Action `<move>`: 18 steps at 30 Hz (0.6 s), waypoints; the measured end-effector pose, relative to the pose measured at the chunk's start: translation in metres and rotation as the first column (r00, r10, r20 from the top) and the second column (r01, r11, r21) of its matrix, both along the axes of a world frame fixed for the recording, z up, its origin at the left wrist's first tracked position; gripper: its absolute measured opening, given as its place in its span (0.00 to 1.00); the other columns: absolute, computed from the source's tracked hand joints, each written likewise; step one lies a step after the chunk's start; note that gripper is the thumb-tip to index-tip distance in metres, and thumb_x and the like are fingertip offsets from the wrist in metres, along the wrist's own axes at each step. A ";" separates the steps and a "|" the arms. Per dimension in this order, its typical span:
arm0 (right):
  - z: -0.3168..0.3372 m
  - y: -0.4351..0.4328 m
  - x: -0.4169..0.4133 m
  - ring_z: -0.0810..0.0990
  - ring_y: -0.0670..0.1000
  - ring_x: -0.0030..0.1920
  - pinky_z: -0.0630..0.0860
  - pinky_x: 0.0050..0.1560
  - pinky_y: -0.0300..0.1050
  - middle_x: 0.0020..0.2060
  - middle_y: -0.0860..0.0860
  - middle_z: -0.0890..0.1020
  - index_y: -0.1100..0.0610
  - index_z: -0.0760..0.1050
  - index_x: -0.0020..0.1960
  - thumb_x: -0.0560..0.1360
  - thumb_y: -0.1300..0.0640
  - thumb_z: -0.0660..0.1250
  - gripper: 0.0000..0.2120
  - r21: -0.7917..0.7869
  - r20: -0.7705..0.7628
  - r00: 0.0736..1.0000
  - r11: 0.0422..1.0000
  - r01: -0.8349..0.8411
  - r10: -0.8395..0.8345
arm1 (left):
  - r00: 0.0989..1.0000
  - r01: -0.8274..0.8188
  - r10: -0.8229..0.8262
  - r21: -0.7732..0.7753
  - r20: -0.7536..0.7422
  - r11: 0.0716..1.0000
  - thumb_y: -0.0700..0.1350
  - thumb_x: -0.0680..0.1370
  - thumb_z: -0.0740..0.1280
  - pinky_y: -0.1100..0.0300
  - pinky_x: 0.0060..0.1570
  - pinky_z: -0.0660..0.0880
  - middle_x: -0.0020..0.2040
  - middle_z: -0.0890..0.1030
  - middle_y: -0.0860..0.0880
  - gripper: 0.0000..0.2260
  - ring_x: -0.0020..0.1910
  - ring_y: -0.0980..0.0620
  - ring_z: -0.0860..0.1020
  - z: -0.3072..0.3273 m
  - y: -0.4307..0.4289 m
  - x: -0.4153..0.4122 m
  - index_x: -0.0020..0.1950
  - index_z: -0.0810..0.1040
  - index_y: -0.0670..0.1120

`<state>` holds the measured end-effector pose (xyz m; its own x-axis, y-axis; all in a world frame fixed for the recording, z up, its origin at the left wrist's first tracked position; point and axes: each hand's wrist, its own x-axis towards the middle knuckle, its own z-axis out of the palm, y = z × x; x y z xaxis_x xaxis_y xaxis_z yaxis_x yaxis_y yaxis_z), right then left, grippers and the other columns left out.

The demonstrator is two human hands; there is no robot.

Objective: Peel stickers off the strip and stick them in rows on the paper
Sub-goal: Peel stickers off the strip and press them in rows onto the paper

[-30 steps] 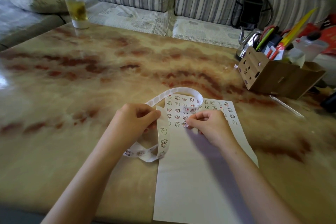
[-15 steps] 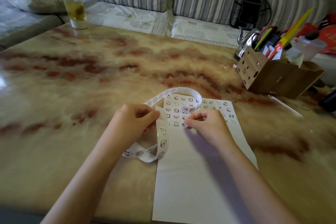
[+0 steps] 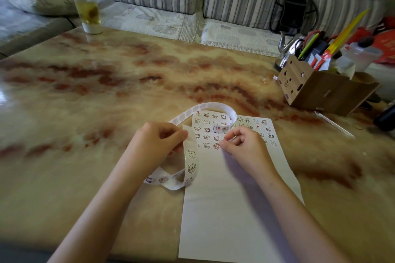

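Left hand (image 3: 158, 141) pinches strip (image 3: 191, 165); curled right hand (image 3: 243, 147) touches paper (image 3: 224, 209).

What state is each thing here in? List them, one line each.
Left hand: pinches the sticker strip.
Right hand: fingers curled, thumb tip at the newest sticker.
Sticker strip: looped, partly peeled.
Paper: flat, top rows filled, lower part blank.
Cup: upright, partly full.
Organizer box: upright, stuffed full.

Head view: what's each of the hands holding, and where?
Left hand pinches the sticker strip mid-length, at its bend beside the left edge of the paper. Right hand: fingers curled over the lowest sticker row; can't tell if it holds anything.
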<state>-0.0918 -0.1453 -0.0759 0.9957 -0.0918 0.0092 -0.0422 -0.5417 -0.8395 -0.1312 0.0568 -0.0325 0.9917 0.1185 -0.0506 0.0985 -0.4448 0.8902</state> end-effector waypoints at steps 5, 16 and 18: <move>0.001 0.002 0.000 0.75 0.47 0.33 0.70 0.37 0.43 0.32 0.49 0.77 0.53 0.76 0.43 0.66 0.51 0.77 0.12 -0.035 -0.005 1.000 0.999 -0.012 0.012 | 1.000 -0.007 0.007 -0.003 -0.003 1.000 0.48 0.76 0.68 0.72 0.32 0.71 0.35 0.84 0.51 0.10 0.36 0.54 0.82 0.001 -0.001 0.000 0.38 0.84 0.47; 0.001 0.000 0.006 0.74 0.46 0.32 0.70 0.39 0.43 0.31 0.47 0.76 0.53 0.75 0.41 0.69 0.53 0.74 0.09 -0.022 -0.035 0.999 1.000 -0.013 0.012 | 1.000 -0.004 0.004 -0.039 -0.001 0.999 0.47 0.76 0.68 0.74 0.31 0.70 0.34 0.84 0.51 0.10 0.34 0.55 0.81 0.003 0.000 -0.002 0.38 0.83 0.45; 0.002 0.004 0.004 0.74 0.46 0.34 0.68 0.37 0.43 0.31 0.46 0.76 0.52 0.74 0.42 0.67 0.49 0.76 0.12 -0.086 -0.031 0.999 0.996 0.007 -0.009 | 1.000 0.004 -0.004 -0.061 0.001 0.998 0.47 0.76 0.68 0.75 0.29 0.70 0.34 0.84 0.51 0.10 0.30 0.59 0.78 0.004 -0.001 -0.002 0.38 0.83 0.45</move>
<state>-0.0873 -0.1411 -0.0743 0.9949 -0.1001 -0.0137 -0.0723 -0.6112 -0.7882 -0.1334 0.0556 -0.0280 0.9921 0.1116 -0.0568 0.0963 -0.3900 0.9158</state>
